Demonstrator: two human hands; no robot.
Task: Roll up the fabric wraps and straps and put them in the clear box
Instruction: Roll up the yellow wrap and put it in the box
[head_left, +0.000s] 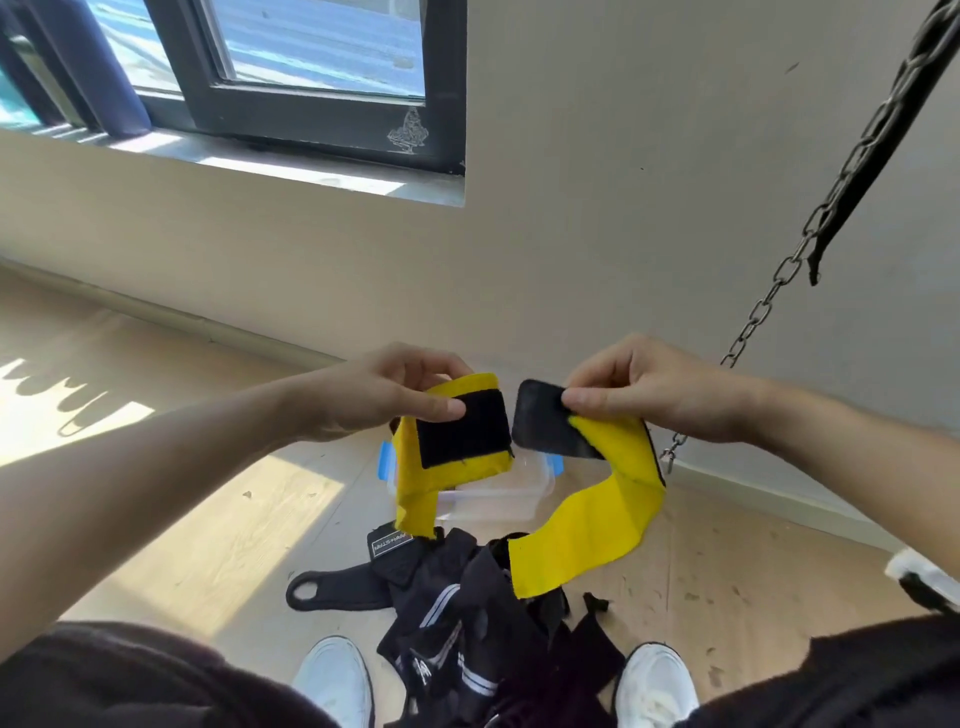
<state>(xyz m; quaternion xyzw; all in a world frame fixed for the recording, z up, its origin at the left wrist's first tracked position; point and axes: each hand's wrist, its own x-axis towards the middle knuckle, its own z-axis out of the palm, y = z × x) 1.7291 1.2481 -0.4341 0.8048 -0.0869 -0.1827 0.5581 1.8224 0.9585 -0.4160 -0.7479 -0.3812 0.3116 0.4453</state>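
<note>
Holding one yellow fabric wrap (597, 525) up in the air by its two ends, the person has not begun a roll. The left hand (374, 395) pinches the end that carries a square black hook-and-loop patch (462, 431), thumb on its face and fingers (436, 408) curled behind. The right hand (639, 389) pinches a rounded black tab (545, 426) at the other end in the same way. The two black ends sit near each other between the fingers, close but apart. From each grip the yellow cloth hangs down and back toward the person, so its long axis runs away from the fingers, not across them. The lower parts vanish behind dark cloth, and I cannot tell whether this is one long band or two pieces. Directly below the fingers, well apart from them, the clear plastic box with blue clips (488, 506) stands open on the wooden floor (234, 545). Below that and nearer the body, a heap of black fabric straps and wraps (467, 597) lies between two white shoes (337, 680). My judgement is that rolling should start from one pinched end and turn down along the hanging length. Either hand is about equally near the box for the drop.
</note>
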